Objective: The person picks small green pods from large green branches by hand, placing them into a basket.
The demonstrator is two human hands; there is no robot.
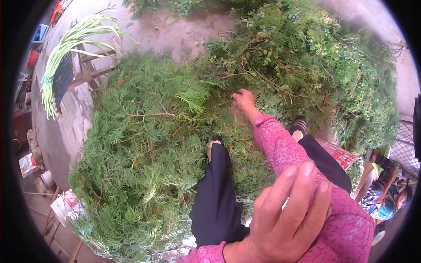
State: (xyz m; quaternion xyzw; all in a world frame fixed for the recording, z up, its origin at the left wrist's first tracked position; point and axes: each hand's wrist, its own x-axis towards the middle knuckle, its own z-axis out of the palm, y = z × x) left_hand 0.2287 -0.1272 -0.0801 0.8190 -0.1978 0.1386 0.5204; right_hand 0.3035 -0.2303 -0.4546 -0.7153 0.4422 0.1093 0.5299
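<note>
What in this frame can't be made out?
Right hand fingertips: head view, buried in green branches; grip unclear.
Left hand palm: head view, faces away from the camera, over the pink sleeve.
Another person, right edge: head view, cut by the lens rim.

The right hand (244,99) had its fingertips buried in the heap of feathery green cypress branches (149,144), its grip untellable. Below the left hand (285,219), the pink patterned sleeve cuff (206,255) was cut by the edge.
</note>
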